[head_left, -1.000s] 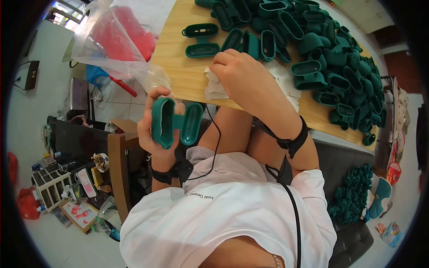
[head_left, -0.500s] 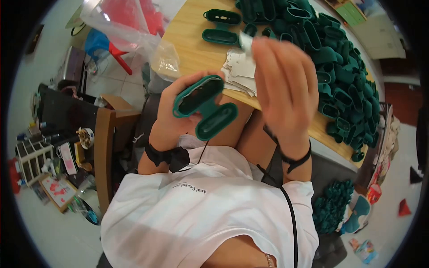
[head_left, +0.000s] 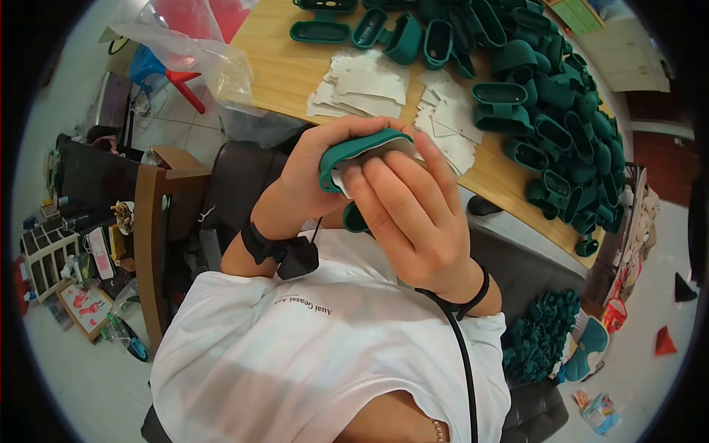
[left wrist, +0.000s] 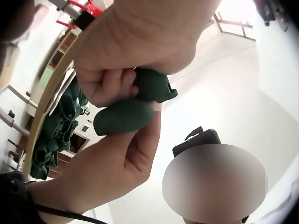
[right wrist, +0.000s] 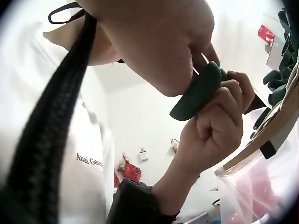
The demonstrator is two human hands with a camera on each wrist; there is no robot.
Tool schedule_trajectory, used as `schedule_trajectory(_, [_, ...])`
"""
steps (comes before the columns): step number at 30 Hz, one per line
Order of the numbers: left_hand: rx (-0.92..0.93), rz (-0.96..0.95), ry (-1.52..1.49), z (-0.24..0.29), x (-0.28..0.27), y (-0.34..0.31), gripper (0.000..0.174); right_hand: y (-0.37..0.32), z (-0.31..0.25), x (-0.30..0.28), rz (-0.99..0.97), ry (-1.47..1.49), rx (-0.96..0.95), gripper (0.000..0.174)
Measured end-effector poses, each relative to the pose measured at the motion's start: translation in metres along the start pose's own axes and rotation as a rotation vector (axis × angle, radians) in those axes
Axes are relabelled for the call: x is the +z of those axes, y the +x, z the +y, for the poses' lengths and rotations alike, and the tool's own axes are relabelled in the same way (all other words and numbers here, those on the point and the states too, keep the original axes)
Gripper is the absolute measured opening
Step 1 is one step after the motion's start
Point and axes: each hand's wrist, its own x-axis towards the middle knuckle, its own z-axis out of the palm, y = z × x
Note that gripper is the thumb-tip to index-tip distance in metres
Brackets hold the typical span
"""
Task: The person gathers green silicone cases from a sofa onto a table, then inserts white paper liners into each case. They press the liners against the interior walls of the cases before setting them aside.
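Note:
A green two-part case (head_left: 341,153) is gripped by the left hand (head_left: 295,181), its fingers curled round the back. The right hand (head_left: 417,214) has its fingers at the mouth of the case, pinching a white piece (head_left: 341,181) that lies partly inside; the fingertips are hidden. In the left wrist view both halves of the case (left wrist: 124,116) show between the left hand (left wrist: 135,42) and the right hand (left wrist: 103,168). The right wrist view shows the case (right wrist: 198,93) against the left hand's curled fingers (right wrist: 224,102).
White sheets lie in two stacks (head_left: 365,81) (head_left: 447,122) near the front edge of the wooden table (head_left: 284,74). Many green cases (head_left: 554,96) are heaped to the right. A clear plastic bag (head_left: 225,74) hangs at the table's left corner.
The right hand has come from the white sheets to the case, bringing a white piece. The left hand has turned the case, and both hands are now together in front of the body.

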Motion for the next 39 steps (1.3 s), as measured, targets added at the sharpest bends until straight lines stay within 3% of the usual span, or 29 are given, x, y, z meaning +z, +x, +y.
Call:
schedule_trajectory(2, [-0.026, 0.015, 0.002, -0.005, 0.003, 0.002, 0.032, -0.005, -0.002, -0.002, 0.007, 0.039, 0.056, 0.026])
schedule_trajectory(7, [-0.162, 0.258, 0.010, -0.005, 0.038, 0.016, 0.034, -0.011, -0.006, -0.006, 0.003, 0.070, 0.154, 0.029])
schedule_trajectory(10, [-0.186, 0.161, -0.062, -0.008, 0.027, 0.015, 0.035, -0.015, -0.008, -0.006, 0.009, 0.002, 0.169, 0.026])
schedule_trajectory(15, [-0.183, 0.324, 0.089, -0.012, 0.039, 0.018, 0.034, -0.022, -0.003, -0.011, -0.005, -0.226, 0.111, 0.022])
schedule_trajectory(19, [-0.104, 0.432, 0.172, -0.016, 0.044, 0.020, 0.034, -0.027, -0.007, -0.020, -0.139, -0.205, 0.224, 0.033])
schedule_trajectory(22, [-0.200, 0.251, 0.086, -0.017, 0.022, 0.017, 0.035, -0.031, -0.007, -0.023, -0.183, -0.068, 0.303, 0.035])
schedule_trajectory(25, [-0.215, 0.188, 0.009, -0.018, 0.024, 0.018, 0.035, -0.031, -0.010, -0.027, -0.205, 0.086, 0.366, 0.037])
schedule_trajectory(28, [-0.152, 0.303, 0.156, -0.018, 0.030, 0.018, 0.034, -0.033, -0.009, -0.025, -0.213, 0.112, 0.363, 0.038])
schedule_trajectory(31, [-0.200, 0.331, 0.067, -0.014, 0.030, 0.019, 0.034, -0.030, -0.011, -0.025, -0.211, 0.047, 0.398, 0.038])
schedule_trajectory(39, [-0.218, 0.258, 0.134, -0.008, 0.024, 0.019, 0.036, -0.016, -0.009, -0.033, -0.187, 0.097, 0.408, 0.035])
